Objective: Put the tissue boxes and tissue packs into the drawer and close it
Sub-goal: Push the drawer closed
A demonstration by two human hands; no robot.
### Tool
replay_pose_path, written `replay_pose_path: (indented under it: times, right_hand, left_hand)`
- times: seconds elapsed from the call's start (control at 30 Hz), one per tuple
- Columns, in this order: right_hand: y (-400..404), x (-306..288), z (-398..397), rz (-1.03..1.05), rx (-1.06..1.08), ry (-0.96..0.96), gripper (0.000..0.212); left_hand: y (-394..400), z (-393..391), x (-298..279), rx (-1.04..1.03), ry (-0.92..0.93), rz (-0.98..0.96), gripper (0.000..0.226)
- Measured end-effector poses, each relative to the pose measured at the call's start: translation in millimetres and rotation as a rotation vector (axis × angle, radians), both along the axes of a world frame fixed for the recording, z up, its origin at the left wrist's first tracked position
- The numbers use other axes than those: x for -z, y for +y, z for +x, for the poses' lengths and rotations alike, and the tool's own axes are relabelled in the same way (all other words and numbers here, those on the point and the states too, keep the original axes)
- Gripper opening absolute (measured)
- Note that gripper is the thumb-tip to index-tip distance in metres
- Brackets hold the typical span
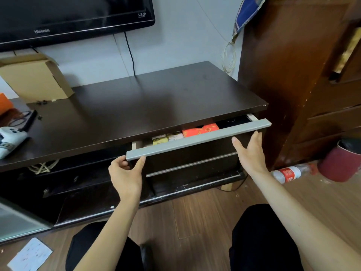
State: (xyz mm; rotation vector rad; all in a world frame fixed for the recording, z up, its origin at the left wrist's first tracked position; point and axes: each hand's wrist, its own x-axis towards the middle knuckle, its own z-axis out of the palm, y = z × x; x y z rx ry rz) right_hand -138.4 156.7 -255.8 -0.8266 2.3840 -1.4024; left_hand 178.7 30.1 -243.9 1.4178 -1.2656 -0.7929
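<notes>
The top drawer [199, 140] of the dark TV stand stands pulled out a short way, its grey handle bar running left to right. Inside it I see a red tissue box [201, 129] with a gold pattern and small yellowish tissue packs [167, 138] to its left. My left hand [127, 173] grips the left end of the grey handle bar, thumb on the front and fingers curled under. My right hand [250, 151] is open, palm flat against the dark drawer front just below the bar's right end.
The stand's dark top [136, 106] carries a cardboard box [37, 79] and a white game controller [9, 138] at the left. A TV [68, 16] hangs above. A wooden cabinet [302, 75], a plastic bottle [289, 173] and a red bin [340, 165] stand to the right.
</notes>
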Motion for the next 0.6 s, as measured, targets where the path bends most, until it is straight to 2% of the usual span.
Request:
replay_pose_path:
  times: [0.17,0.3,0.43,0.6]
  right_hand:
    - [-20,7,3,0.019,-0.014,0.076,0.087]
    - [-32,13,1,0.015,-0.005,0.124,0.088]
    - [-45,19,-5,0.035,-0.012,0.178,0.087]
    - [-64,26,-17,0.148,-0.088,0.234,0.085]
  left_hand:
    - [3,-15,10,0.056,0.156,-0.008,0.051]
    - [6,-22,22,0.158,0.173,-0.015,0.069]
    - [13,-31,36,0.329,-0.008,-0.012,0.088]
    - [-10,-40,35,0.405,-0.173,0.04,0.09]
